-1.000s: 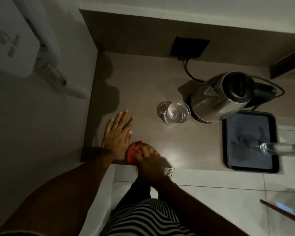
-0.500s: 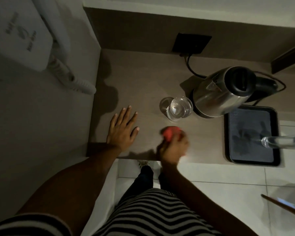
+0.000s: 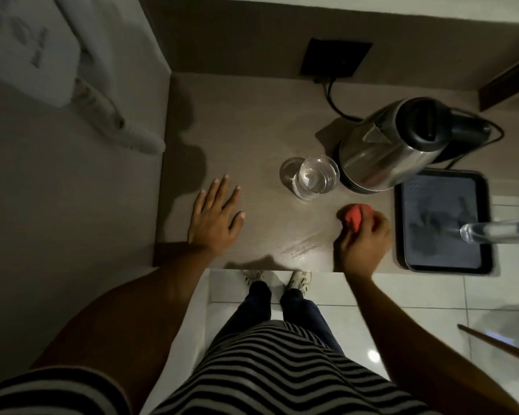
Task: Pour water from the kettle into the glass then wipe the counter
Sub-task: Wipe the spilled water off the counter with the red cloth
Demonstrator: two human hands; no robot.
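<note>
Wipe phase. Right hand (image 3: 364,245) was closed over a bunched red cloth (image 3: 354,218), pressed to the worktop (image 3: 252,121) near its front edge, just left of the black tray (image 3: 489,259) and near the kettle (image 3: 384,154). Left hand (image 3: 215,218) lay flat, fingers spread, holding nothing, at the near left of the worktop. Glass (image 3: 315,178) stood upright with water in it, just beside the kettle base, apart from the cloth.

Cloth looked soft, light and crushable; likely best gripped as a wad under the palm, as it was, so it would not unfold mid-stroke. Wet sheen showed on the worktop between the hands, so the surface was probably slick. Glass judged fragile and easy to tip, so strokes near it needed care. Kettle looked heavy, smooth steel; take by the black handle at the far right. Its cord ran to the wall socket (image 3: 336,58).
</note>
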